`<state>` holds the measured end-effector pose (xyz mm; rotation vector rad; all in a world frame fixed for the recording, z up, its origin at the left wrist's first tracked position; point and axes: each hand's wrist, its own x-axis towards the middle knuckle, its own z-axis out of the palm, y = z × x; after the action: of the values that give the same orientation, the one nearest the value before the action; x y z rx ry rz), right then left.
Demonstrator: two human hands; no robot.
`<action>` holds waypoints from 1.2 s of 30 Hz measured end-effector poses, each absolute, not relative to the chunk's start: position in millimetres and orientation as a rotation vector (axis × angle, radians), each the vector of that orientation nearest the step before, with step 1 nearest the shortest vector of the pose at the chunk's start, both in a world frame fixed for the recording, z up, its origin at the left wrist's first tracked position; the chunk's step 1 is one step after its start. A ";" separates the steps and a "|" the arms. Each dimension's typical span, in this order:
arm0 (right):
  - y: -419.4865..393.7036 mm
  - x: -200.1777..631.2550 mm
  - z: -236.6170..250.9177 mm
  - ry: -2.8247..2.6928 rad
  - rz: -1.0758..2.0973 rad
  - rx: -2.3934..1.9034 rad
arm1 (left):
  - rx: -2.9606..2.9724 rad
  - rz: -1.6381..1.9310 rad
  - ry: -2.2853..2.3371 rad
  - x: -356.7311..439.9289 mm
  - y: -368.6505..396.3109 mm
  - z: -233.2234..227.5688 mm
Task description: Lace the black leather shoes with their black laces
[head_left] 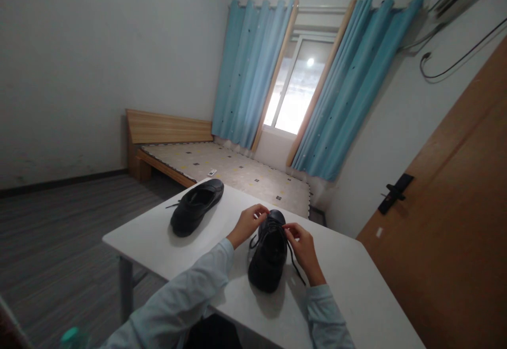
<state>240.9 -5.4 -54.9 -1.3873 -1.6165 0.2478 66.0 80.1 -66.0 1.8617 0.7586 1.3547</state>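
Black leather shoe [268, 256], matte, toe toward 12 o'clock | left hand [247, 225] pinches its lace [293, 262] | right hand [304, 248] pinches it too | second shoe [197, 206] at 10 o'clock.

No text, label, brand, number or sign can be read anywhere in this view. The two black shoes [269, 254] on the white table [356, 285] show no legible marking, the wooden door [455, 222] bears none, and the small white item lying on the mattress [222, 167] is too small to make out. The dots on the blue curtains [253, 69] are only a pattern, not characters
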 end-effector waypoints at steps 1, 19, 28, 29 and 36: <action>-4.5 241.2 -55.6 -1.607 0.244 -1.389 | 1.902 1.334 0.748 66.3 80.1 -67.4; 7.1 244.1 -69.6 -1.502 0.296 -1.402 | 2.217 1.109 0.512 63.5 73.3 -69.5; 13.0 246.0 -76.0 -1.465 0.236 -1.376 | 2.237 1.085 0.538 63.7 73.9 -68.8; 12.8 245.3 -75.9 -1.458 0.238 -1.376 | 2.241 1.082 0.544 63.9 74.3 -69.4; 10.6 240.6 -73.0 -1.407 0.275 -1.368 | 2.256 1.054 0.567 63.5 75.3 -71.0</action>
<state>240.6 10.6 -73.0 -1.3678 -1.4072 0.2747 63.5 75.3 -71.0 2.2564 0.5668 1.0544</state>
